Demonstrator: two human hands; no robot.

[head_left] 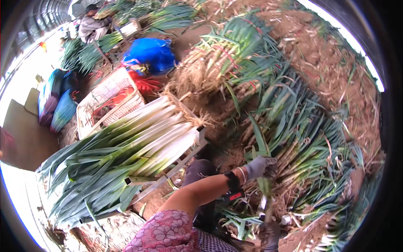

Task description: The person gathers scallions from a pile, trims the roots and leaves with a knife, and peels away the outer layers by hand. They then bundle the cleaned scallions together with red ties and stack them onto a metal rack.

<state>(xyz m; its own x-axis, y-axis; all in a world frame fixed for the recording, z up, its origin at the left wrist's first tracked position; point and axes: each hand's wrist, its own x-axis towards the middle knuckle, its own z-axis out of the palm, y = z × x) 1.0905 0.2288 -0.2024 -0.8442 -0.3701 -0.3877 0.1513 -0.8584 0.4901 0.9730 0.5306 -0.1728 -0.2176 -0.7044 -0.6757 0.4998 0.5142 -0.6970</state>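
My left hand [260, 167], in a grey glove, is closed around a leek [265, 187] right of centre. The leek's green leaves rise past the hand, and its stalk runs down toward the lower edge. There my right hand [269, 234], in a darker glove, closes on the stalk's lower end, which it partly hides. Cleaned leeks [161, 134] with white stalks lie side by side on a metal rack [145, 194] to the left. Close by on the right, a long heap of uncleaned leeks [302, 143] lies on the soil.
A pale plastic basket [90, 101] holding red material stands behind the rack. Beyond it are a blue bag [150, 54] and red strings [142, 83]. Tied leeks [222, 54] lie at the back. Another person [93, 26] sits far left among leeks. Cardboard [29, 136] stands at the left.
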